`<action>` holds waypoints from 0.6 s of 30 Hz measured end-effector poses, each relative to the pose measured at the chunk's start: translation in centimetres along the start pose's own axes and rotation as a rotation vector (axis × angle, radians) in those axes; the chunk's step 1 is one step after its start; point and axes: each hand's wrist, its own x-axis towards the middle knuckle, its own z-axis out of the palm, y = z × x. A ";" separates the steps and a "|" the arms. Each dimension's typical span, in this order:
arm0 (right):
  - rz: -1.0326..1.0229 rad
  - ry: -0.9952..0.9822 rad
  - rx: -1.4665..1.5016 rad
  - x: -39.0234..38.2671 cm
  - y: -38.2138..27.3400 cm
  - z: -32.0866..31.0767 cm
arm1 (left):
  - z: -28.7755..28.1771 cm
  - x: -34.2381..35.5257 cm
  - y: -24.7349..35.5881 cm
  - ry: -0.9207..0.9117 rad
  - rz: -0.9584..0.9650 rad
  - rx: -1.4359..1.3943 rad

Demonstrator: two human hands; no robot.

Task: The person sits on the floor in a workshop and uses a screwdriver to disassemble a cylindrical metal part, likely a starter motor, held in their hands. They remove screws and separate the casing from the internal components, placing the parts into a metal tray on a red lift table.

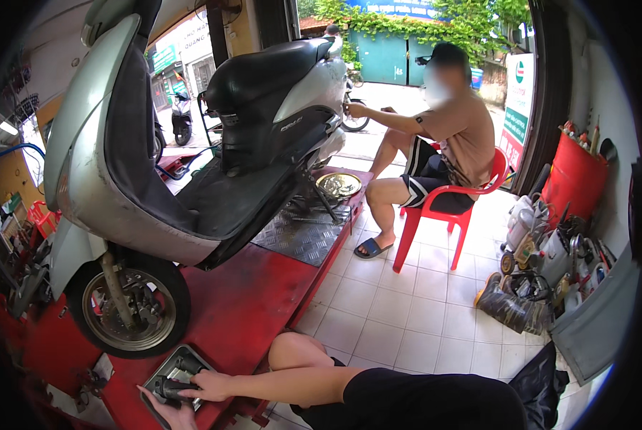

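Note:
At the lower left, over the near end of the red lift platform, my left hand cups a dark, roughly cylindrical motorbike part from below, one digit stretched along its left side. From the right, my right hand reaches across with its fingers on the same part. What the part is exactly I cannot make out. Beneath it lies a grey metal tray with small items inside, partly covered by the hands. Just beyond stands the scooter's front wheel.
The silver scooter stands on the red lift platform. A person sits on a red plastic chair, one arm toward the scooter's rear. Boots, bottles and a red drum line the right wall.

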 end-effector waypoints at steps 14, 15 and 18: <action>-0.018 0.052 0.263 6.7 -2.7 1.1 | 1.1 3.2 3.5 0.101 -0.004 0.094; 0.029 0.034 0.288 7.2 -3.4 0.7 | 0.5 4.0 3.8 0.089 -0.018 0.061; 0.112 0.015 0.308 8.3 -4.4 -0.6 | 2.5 3.5 5.2 0.217 -0.006 -0.015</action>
